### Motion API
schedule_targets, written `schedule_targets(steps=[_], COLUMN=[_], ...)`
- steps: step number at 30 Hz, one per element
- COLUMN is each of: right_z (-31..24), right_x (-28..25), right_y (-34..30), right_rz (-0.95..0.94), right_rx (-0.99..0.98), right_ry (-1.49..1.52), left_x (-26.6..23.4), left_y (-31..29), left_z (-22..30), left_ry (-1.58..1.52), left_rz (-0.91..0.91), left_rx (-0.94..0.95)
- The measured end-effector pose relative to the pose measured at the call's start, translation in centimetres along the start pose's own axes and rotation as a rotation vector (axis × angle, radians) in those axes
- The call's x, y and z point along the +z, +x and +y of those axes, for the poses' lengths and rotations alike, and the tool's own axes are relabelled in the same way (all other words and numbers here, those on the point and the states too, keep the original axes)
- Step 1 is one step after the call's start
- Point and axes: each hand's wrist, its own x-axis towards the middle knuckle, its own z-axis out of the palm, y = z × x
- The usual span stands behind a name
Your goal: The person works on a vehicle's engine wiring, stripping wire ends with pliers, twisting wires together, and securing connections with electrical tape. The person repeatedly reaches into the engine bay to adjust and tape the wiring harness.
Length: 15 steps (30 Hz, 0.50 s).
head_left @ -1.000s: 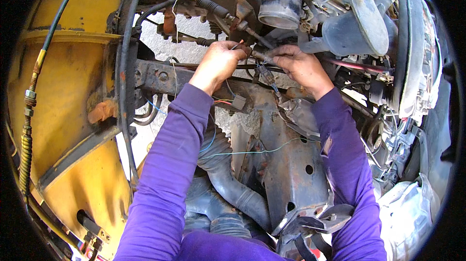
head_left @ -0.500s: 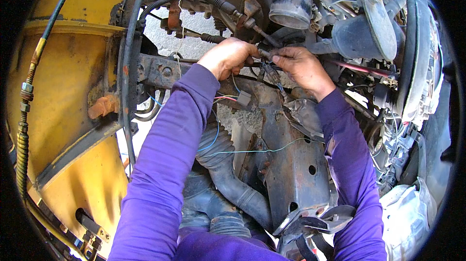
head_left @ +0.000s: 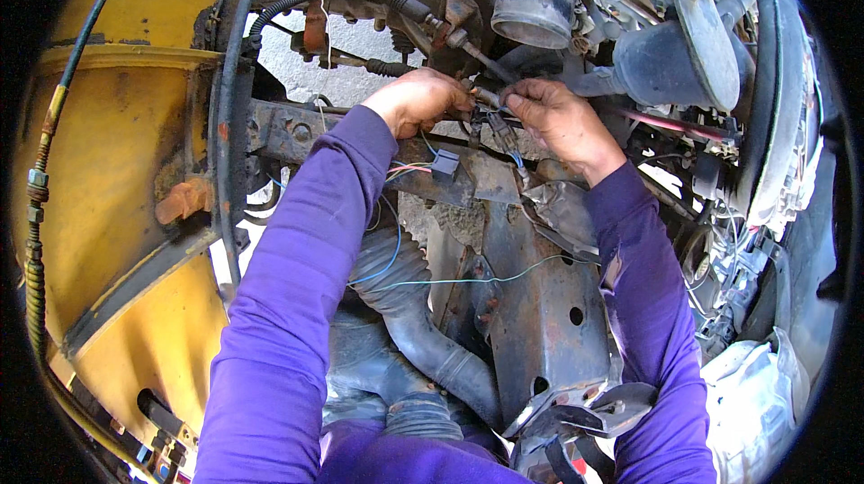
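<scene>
Grey piece runs approx L-R btwn hands: R hand pinches R end, L hand curled at other, can't tell grip.

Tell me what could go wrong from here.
The thin coloured wires to the grey connector lie close to the left hand, which could tug them. The green wire crosses the gap between left sleeve and right sleeve, so either might snag it. The right sleeve is torn and could catch on the metal beam beside it.
</scene>
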Motion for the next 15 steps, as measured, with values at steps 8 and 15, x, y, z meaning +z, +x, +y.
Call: schedule_targets(steps=[8, 15], right_z=[-0.3, -0.7], right_x=[-0.2, -0.1], right_y=[-0.4, -0.5], right_rz=[0.026, -0.069], right_rx=[0.021, -0.008], right_ry=[0.05, 0.169], left_x=[0.3, 0.5], left_y=[-0.8, -1.3], left_z=[1.1, 1.4], left_ry=[0.087, 0.232], left_rz=[0.115, 0.104], left_rx=[-0.068, -0.032])
